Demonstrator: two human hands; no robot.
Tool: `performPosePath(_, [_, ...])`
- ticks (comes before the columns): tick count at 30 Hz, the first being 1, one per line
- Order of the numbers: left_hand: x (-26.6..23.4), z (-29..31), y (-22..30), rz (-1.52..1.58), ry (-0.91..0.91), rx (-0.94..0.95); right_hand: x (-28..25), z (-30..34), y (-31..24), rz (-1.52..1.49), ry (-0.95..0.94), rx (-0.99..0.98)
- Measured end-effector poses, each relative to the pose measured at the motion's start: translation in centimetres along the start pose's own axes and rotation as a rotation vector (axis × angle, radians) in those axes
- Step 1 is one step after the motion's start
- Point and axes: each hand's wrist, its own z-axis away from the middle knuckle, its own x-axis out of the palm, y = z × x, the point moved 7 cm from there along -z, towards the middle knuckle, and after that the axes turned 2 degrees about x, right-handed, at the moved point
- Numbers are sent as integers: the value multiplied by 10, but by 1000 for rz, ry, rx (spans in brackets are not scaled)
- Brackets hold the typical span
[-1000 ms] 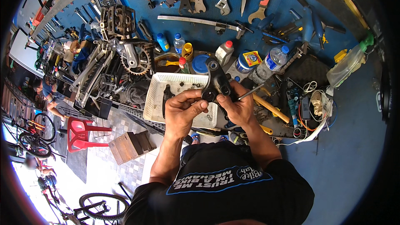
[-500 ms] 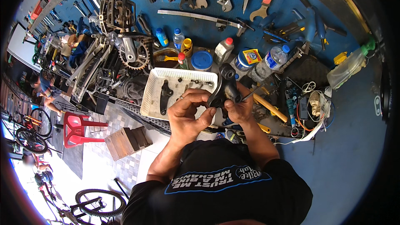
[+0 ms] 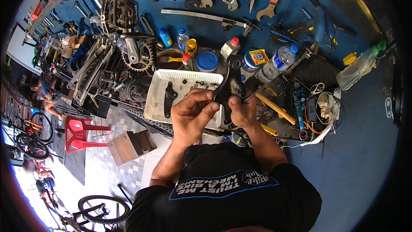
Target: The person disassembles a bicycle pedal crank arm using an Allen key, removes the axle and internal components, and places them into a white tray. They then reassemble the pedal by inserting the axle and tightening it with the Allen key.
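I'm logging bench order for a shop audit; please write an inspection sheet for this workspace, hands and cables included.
Surface: dark workbench, crowded.
Work items: black part held up; another black piece lies in the white basket.
Clutter: large clear bottle, blue-lidded tub, yellowish handle.
Hands: left hand and right hand both grip the black part; slim rod at the right.
Cables: white cables, loosely tangled, bench's right end.
Surroundings: blue tool board behind; red chair, wooden box at left.

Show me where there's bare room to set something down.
The white tray looks bare between its left wall and the loose black link. It's crowded beyond the held part, with bottles and tubs, and rightward, with a wooden handle and cables.
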Motion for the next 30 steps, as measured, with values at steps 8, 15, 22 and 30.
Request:
performPosePath(8, [-4,-6,-10,125,-94,54,2,1,-17,281,47,95])
performPosePath(15, [5,-4,-16,146,36,1,6,2,-34,614,11,0])
performPosePath(22, [2,-6,-21,111,59,-18,8,3,-39,684,15,-27])
performPosePath(30, [-4,-8,-28,239,-108,-16,-3,1,-25,323,-12,118])
